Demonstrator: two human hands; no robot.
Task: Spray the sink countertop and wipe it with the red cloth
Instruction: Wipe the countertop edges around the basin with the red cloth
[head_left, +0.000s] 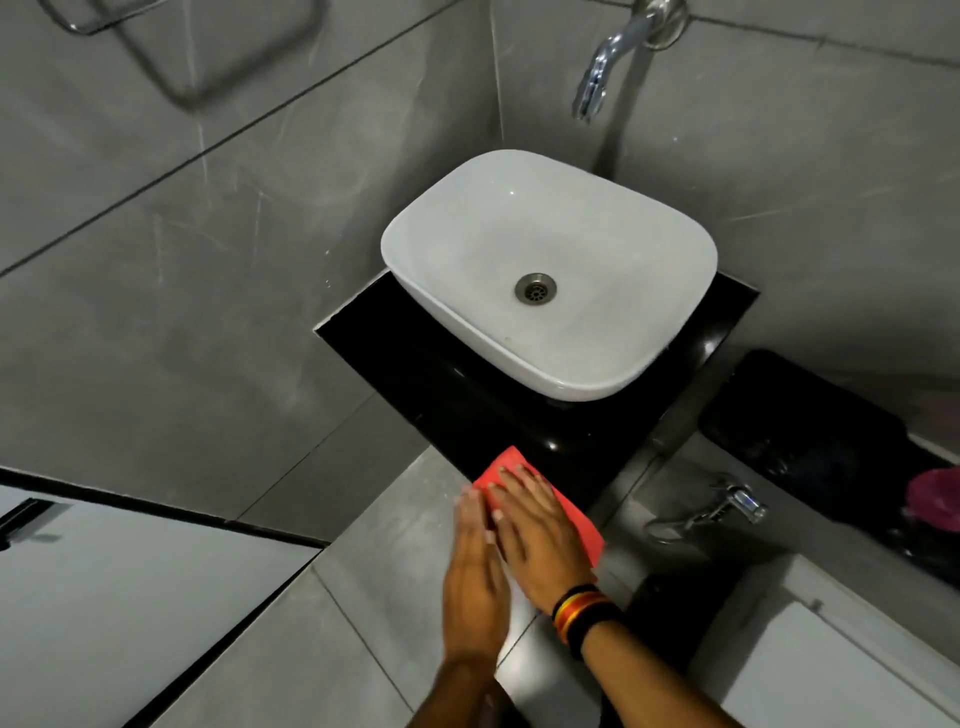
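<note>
A grey-tiled bathroom is being shown, where the red cloth (524, 499) is being pressed flat onto the black table's (467, 395) near corner by the right hand (540, 535), fingers (511, 486) spread; the left hand (475, 566) is being held open alongside. The cloth is likely being felt as soft, light.

A single head-worn wide-angle view looks forward and steeply down from above. It faces a corner of grey tiled walls (208, 312), with the white oval ceramic basin (550, 275) near the middle of the picture and the glossy black stone surface (467, 405) beneath it. Both forearms enter from the bottom edge, close to the lens. The chrome wall tap (597, 67) sits at the top edge. Straight lines bow toward the borders. There is no second view.
</note>
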